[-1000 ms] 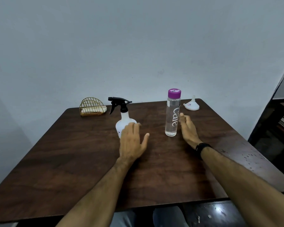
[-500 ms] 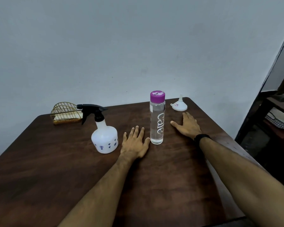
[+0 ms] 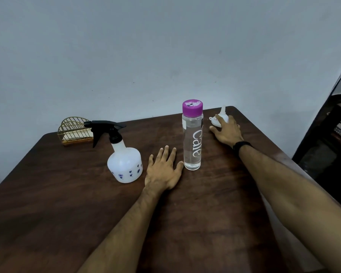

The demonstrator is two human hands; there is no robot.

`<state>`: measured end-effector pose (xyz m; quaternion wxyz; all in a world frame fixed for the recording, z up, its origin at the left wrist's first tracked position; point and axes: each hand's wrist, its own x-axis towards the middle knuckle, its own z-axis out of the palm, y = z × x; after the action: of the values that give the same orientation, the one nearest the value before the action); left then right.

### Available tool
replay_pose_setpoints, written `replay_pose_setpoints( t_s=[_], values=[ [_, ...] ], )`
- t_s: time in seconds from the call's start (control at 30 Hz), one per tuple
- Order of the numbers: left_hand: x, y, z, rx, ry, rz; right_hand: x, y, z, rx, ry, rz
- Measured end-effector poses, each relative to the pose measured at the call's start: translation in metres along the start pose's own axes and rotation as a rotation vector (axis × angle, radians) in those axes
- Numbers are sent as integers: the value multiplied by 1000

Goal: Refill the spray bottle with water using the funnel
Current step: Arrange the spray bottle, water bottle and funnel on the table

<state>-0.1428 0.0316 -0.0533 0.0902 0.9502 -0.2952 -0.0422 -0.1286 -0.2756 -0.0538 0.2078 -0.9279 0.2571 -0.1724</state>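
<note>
The right hand is being stretched toward the far right corner of the table, where the white funnel is sitting wide mouth down with its spout pointing up. The fingers are being held spread and loosely curved, and they are lying over the near side of the funnel; a closed grasp is not being shown, and whether the fingertips are actually pressing on the plastic cannot be told. Much of the funnel's rim is being hidden by that hand, so only the spout and a part of the left edge are being seen. A dark band is being worn at the right wrist.

The left hand is being laid flat on the table, palm down, fingers extended and slightly apart, with nothing held. It is resting between the spray bottle and the clear water bottle, the thumb just beside the base of the latter.

The spray bottle is standing upright left of centre, its black trigger head screwed on. The water bottle is standing upright with its purple cap on. A gold wire holder is standing near the far left corner, partly overlapped by the trigger head; its contents are hard to make out.
</note>
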Motion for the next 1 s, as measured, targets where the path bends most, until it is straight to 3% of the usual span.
replay_pose_setpoints(
  t_s=[0.27, 0.67, 0.77, 0.87, 1.0],
  values=[
    [0, 0, -2, -12, 0, 1, -93, -5, -18, 148, 21, -128],
    [-24, 0, -8, -73, 68, 28, -222, -16, -54, 54, 2, -128],
    [-33, -3, -7, -99, 92, 51, -234, -18, -58, 53, 72, -171],
    [-47, -7, -9, -175, 196, 101, -244, -30, -59, 70, 228, -322],
    [-72, -16, -27, -184, 578, 258, -257, -74, -51, 127, 210, -518]
  ],
)
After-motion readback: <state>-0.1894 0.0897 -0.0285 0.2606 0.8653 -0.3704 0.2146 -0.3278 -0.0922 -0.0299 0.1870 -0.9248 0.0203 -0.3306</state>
